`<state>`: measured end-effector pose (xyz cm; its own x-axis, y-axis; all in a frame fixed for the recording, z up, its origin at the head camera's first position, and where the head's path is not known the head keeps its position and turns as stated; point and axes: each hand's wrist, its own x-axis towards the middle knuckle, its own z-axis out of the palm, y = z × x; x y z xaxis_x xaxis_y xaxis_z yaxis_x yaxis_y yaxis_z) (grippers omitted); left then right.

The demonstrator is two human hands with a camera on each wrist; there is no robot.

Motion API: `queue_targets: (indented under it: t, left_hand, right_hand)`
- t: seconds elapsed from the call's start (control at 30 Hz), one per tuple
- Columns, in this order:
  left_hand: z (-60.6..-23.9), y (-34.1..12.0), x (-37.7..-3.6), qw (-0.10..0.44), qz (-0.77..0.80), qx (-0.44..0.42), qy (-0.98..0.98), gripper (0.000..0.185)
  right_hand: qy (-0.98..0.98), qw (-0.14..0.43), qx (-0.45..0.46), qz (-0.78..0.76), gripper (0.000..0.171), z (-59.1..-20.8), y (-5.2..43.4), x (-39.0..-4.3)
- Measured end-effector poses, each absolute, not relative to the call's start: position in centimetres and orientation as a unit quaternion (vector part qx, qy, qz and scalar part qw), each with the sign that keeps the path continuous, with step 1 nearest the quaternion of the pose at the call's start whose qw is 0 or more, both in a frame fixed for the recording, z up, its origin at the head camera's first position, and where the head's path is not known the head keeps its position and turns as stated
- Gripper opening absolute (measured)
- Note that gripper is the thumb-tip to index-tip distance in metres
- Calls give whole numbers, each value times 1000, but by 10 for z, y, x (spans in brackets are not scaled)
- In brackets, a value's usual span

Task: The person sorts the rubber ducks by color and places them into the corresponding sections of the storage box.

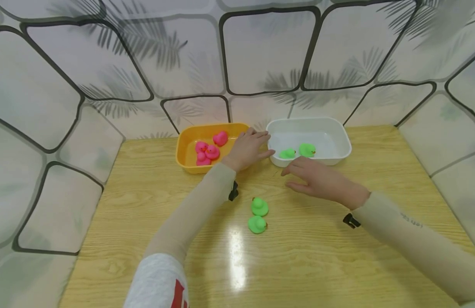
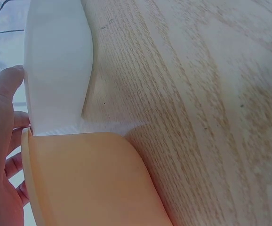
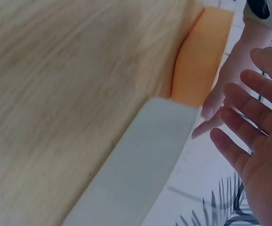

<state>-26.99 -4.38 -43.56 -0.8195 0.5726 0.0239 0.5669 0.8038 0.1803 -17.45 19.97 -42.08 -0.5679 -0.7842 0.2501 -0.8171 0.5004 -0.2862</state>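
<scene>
Left hand [image 1: 247,149]: fingers extended, empty, resting across rims of orange tub [image 1: 183,158] and white tub [image 1: 337,147]. Right hand [image 1: 318,182]: fingers open, empty, near two green ducks [image 1: 258,215] on table [image 1: 145,214]

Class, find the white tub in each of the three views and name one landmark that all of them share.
Head: the white tub sits at the table's far edge, right of centre, with two green ducks inside.
Left wrist: its outer wall fills the upper left.
Right wrist: its wall runs across the lower middle.
Shared landmark: the orange tub beside it.
</scene>
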Motion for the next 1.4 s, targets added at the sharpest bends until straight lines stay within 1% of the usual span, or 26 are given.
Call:
queue_targets:
  t: [0.37,0.67,0.77,1.03,1.4]
  left_hand:
    - [-433,-43,-269,23,92,297,950,66]
    - [-435,-44,-270,22,88,297,950,67]
    - [-435,-43,-270,22,85,299,950,67]
    - [-435,-43,-270,23,86,300,950,66]
    - [-433,-43,-268,26,84,296,951,66]
  right_hand:
    - [-838,21,512,190,25,-441,177,-144]
    - [-827,-28,532,181,24,-449,161,-125]
    - [-818,-25,541,192,25,-451,156,-120]
    - [-793,13,581,183,30,-463,148,-116]
    - [-791,6,587,174,28,-469,144,-112]
